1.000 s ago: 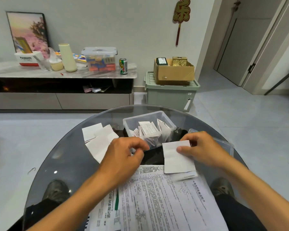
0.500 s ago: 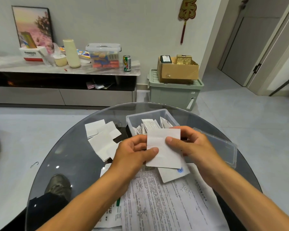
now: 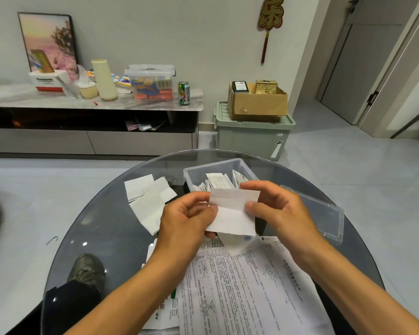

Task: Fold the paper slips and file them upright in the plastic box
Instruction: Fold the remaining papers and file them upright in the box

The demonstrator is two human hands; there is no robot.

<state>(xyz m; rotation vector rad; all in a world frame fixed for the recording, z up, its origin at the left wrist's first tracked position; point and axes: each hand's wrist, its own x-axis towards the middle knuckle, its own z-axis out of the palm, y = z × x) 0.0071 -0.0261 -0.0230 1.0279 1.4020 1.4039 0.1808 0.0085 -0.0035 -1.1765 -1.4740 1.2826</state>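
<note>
— Holding what, exactly?
— A paper slip [image 3: 232,211], pinched at its left edge by the left hand [image 3: 185,220] and at its right edge by the right hand [image 3: 279,211], thumbs in front, its top strip folded over.
— And where?
— Raised above the glass table [image 3: 102,228], just in front of the plastic box [image 3: 196,171] of upright slips.

Bare forearms, dark trousers [image 3: 65,308], olive shoe [image 3: 88,269]

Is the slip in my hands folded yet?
Partly: the slip has its top strip turned down, crease showing, pinched by left hand and right hand.
</note>
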